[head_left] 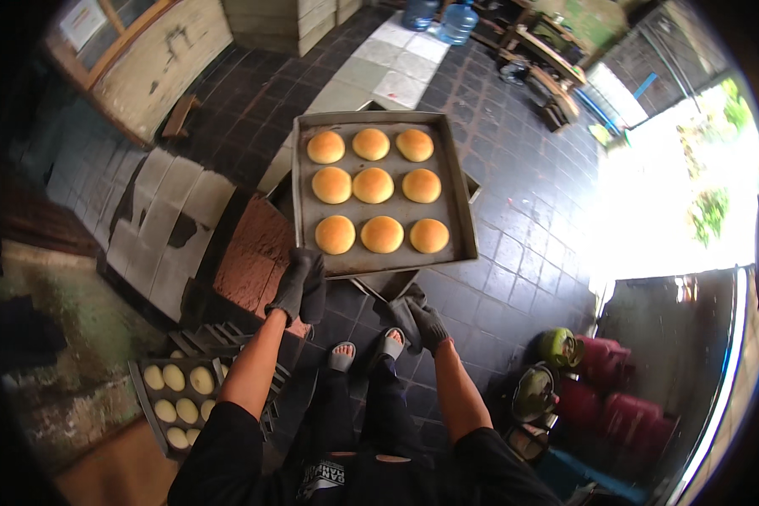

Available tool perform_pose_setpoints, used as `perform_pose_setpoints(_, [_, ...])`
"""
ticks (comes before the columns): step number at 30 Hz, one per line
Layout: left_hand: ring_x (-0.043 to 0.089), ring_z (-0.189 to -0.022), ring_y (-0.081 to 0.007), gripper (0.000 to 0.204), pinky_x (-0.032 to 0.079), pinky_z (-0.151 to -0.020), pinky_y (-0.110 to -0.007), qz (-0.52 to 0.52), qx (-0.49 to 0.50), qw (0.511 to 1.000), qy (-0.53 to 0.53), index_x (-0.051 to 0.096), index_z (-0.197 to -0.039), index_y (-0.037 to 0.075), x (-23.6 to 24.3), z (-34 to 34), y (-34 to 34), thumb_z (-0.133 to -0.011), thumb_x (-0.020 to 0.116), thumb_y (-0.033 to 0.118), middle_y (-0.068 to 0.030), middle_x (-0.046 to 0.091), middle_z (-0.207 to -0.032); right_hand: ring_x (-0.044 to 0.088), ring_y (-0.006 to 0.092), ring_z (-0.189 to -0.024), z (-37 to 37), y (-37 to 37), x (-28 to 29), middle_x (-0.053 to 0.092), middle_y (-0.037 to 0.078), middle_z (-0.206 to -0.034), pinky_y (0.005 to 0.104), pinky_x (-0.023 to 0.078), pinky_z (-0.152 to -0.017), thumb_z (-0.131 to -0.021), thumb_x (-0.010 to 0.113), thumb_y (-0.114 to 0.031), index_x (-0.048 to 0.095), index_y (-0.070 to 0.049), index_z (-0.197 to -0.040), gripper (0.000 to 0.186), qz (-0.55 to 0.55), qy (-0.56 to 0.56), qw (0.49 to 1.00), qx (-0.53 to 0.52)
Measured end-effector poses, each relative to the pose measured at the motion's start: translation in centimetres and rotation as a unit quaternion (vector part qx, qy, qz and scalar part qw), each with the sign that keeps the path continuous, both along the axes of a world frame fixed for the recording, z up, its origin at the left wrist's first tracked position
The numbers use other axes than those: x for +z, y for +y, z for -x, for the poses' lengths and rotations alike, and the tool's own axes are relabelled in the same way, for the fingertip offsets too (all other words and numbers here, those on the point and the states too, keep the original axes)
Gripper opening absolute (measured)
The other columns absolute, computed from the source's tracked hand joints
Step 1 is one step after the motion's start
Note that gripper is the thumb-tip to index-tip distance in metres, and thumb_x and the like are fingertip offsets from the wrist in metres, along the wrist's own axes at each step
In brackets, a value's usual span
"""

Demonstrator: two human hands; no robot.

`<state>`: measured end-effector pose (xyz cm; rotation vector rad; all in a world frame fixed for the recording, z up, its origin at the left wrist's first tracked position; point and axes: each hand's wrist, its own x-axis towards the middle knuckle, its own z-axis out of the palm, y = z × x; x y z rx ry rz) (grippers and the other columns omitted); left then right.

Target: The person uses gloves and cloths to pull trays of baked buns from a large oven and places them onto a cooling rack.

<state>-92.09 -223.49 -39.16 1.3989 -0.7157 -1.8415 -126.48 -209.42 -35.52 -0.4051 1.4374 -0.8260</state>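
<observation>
A metal baking tray (464, 244) with several golden-brown round buns (373, 185) is held out in front of me, roughly level. My left hand (291, 287), in a dark glove, is closed on its near left corner, with dark cloth bunched beside the fingers. Under this tray, turned at an angle, the corners of another metal tray (388, 285) stick out; its contents are hidden. My right hand (430, 327), also gloved, is closed on a dark cloth (403, 312) by the lower tray's near corner. Whether it grips that tray through the cloth is hidden.
At lower left, a tray (156, 413) of pale buns rests on a dark metal rack (271, 413). Red and green gas cylinders (603, 363) lie at right. Water jugs (457, 24) and a wooden bench (548, 55) stand at the back. Dark tiles (514, 219) cover the floor.
</observation>
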Motion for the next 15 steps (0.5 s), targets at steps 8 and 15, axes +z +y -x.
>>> perform_pose_setpoints(8, [0.064,-0.107,-0.0154,0.049,0.054,-0.093,-0.030,-0.180,-0.167,0.966,0.080,0.064,-0.130,0.012,6.7,0.8,15.9,-0.105,0.055,0.053,-0.0041,0.068,-0.121,0.069,0.0180,-0.103,-0.7,28.2,6.2,0.072,0.015,-0.117,0.0325,0.054,-0.083,-0.106,0.057,-0.035,0.064,0.002,-0.132,0.046,-0.108,-0.061,0.968,-0.219])
perform_pose_setpoints(15, [0.064,-0.109,-0.0200,0.055,0.055,-0.092,-0.033,-0.157,-0.532,0.809,0.194,0.058,-0.137,0.009,19.8,14.5,30.1,-0.101,0.064,0.050,-0.0090,0.064,-0.127,0.066,0.0216,-0.108,-5.1,49.3,23.2,0.067,0.010,-0.125,0.0343,0.054,-0.094,-0.109,0.052,-0.027,0.061,-0.004,-0.132,0.034,0.166,-0.023,0.864,-0.475])
